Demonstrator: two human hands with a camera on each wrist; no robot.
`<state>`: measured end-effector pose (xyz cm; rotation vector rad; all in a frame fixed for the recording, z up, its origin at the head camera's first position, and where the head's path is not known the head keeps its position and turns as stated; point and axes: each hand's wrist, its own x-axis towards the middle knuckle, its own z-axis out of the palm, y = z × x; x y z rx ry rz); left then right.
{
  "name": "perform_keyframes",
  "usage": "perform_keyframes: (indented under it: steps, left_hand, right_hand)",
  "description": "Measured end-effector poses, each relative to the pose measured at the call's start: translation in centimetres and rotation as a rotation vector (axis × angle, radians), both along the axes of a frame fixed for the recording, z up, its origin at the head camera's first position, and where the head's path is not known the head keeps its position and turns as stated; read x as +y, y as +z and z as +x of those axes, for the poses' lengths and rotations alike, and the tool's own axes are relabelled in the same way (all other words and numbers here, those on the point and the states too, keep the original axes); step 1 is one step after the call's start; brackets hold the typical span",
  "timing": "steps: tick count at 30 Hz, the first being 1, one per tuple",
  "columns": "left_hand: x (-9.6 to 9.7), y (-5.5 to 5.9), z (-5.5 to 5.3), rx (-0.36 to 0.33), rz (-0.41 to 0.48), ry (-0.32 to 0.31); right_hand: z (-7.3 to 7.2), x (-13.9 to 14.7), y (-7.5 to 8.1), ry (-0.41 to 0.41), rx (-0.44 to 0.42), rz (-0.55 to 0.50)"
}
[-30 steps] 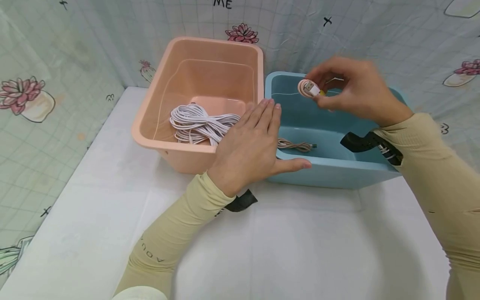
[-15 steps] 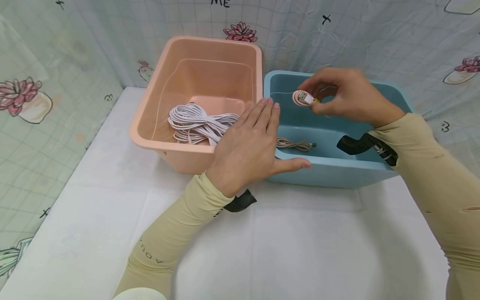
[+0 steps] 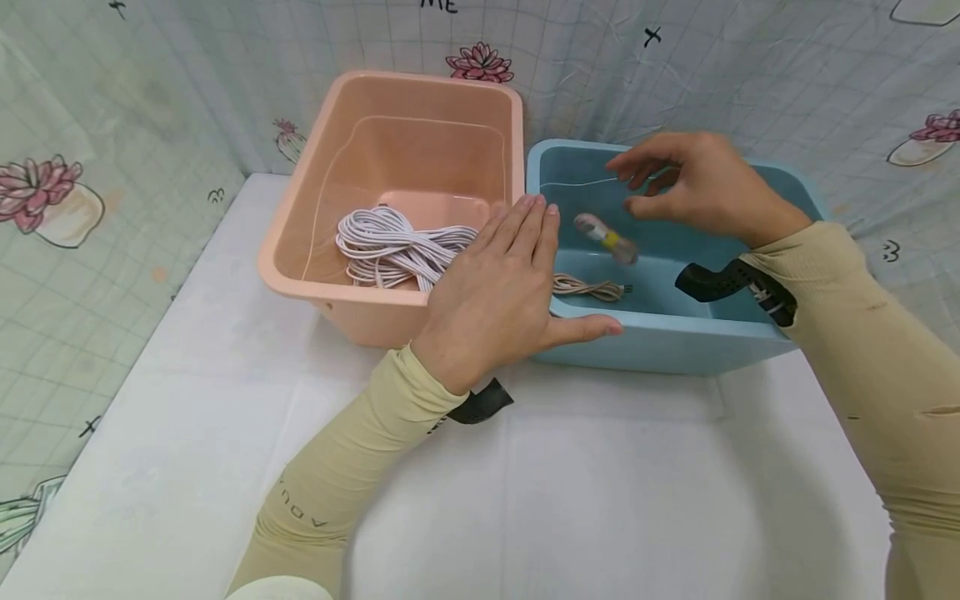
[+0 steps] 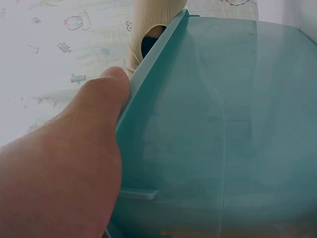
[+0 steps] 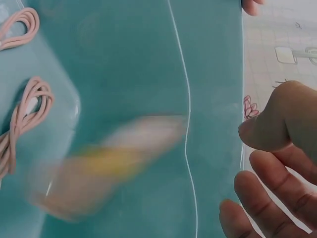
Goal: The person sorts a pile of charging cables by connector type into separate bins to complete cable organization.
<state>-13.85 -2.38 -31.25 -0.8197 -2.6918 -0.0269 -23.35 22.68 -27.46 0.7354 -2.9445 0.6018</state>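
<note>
A coiled pinkish USB cable [image 3: 606,239] with a yellow tie drops through the air inside the blue bin [image 3: 660,346], blurred in the head and right wrist views. Just above and right of it is my right hand [image 3: 701,187], its fingers parted and nothing between them. My left hand [image 3: 491,292] lies with straight fingers over the adjoining rims of the blue bin and the peach bin [image 3: 360,310]; its thumb is along the blue bin's front rim [image 4: 126,101]. A tan cable bundle [image 3: 596,289] rests in the blue bin, partly hidden by the left hand.
Bundled white cables [image 3: 401,246] lie in the peach bin. Two pinkish cable loops, one looped cable [image 5: 29,109] and another [image 5: 22,25], show on the blue bin's floor. A white-covered table [image 3: 600,483] extends in front; a patterned curtain [image 3: 585,67] hangs behind.
My right hand has moved slightly left and down, then let go of the pinkish USB cable, which now falls into the blue bin. The left hand has stayed in place.
</note>
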Motion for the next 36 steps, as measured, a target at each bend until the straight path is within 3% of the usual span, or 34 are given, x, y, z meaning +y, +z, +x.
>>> perform_keyframes:
  steps: [11, 19, 25, 27, 30, 36]
  left_hand:
    - [-0.1, -0.5, -0.2, -0.031, -0.009, -0.016]
    - [-0.2, -1.1, -1.3, -0.133, -0.014, -0.009]
    - [-0.6, -0.9, -2.1, -0.208, 0.041, -0.08]
    - [-1.2, -0.5, -2.2, -0.188, 0.078, -0.102]
    - [-2.9, -0.1, -2.2, -0.081, 0.138, -0.124]
    - [-8.5, 0.0, -2.7, 0.127, 0.237, -0.105]
  right_hand:
    - [0.2, -0.3, -0.6, -0.007, 0.038, -0.013]
    - [0.5, -0.2, -0.2, 0.017, 0.07, -0.014]
    - [1.2, 0.5, 0.3, 0.006, 0.096, -0.022]
    - [1.5, 0.7, 0.5, -0.002, 0.099, -0.037]
    - [2.1, 1.3, 0.9, -0.018, 0.107, -0.056]
    - [3.7, 2.7, 1.1, -0.022, 0.148, -0.043]
